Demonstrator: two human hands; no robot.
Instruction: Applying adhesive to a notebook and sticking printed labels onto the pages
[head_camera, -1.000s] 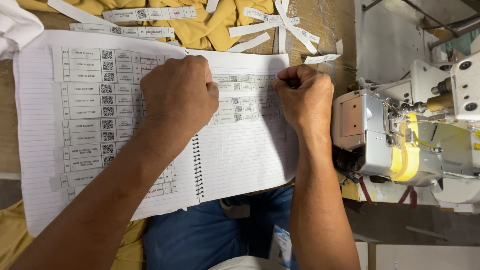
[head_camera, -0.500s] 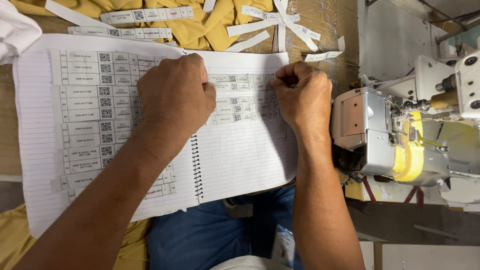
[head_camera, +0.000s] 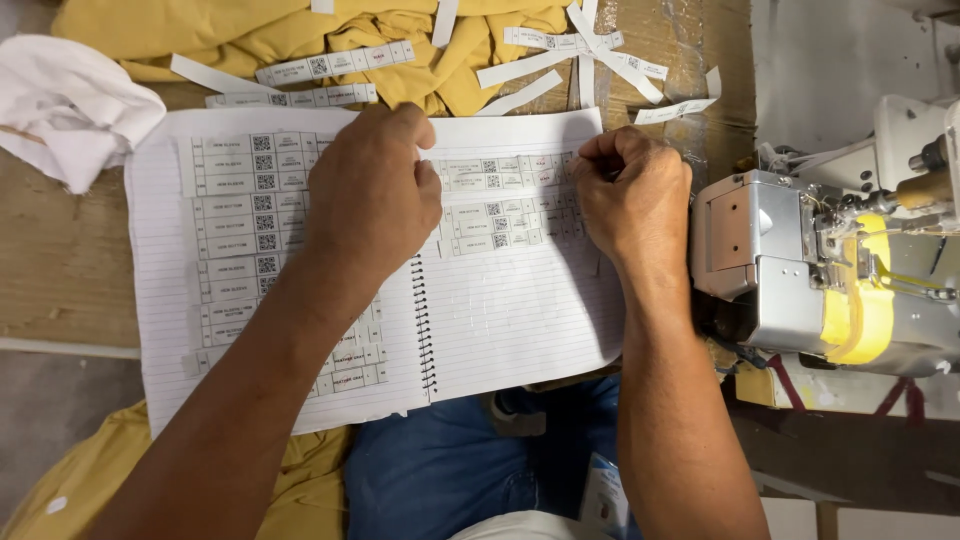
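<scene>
**Two hands on a label-filled notebook**

The most likely slip here, as a judgement, is a crooked or creased label: the right hand (head_camera: 632, 192) is curled into a loose fist with its fingertips pinched together at the upper edge of the right page, and if that pinch drags sideways a strip could lift or wrinkle against its neighbours. What sits between the fingertips is hidden, so it cannot be told whether they grip a strip or merely press on one. A second risk is the page shifting; the left hand (head_camera: 372, 195) lies palm-down, fingers bent, pressing on the notebook (head_camera: 505, 320) across the spiral spine (head_camera: 424, 325), holding nothing, and if that pressure eased the book could slide on the wooden table (head_camera: 60, 265). Loose label strips (head_camera: 585, 55) lie scattered just beyond the top edge and could be knocked about.

The notebook is lined, spiral-bound and lies open flat on the table, partly overhanging the person's lap (blue trousers show beneath it). Rows of small white labels with square code marks cover much of the left page and the upper part of the right page. Yellow cloth (head_camera: 300, 35) is bunched above it, a white cloth (head_camera: 70, 110) lies at the upper left, and a sewing machine (head_camera: 800, 270) stands just beside the right hand.
</scene>
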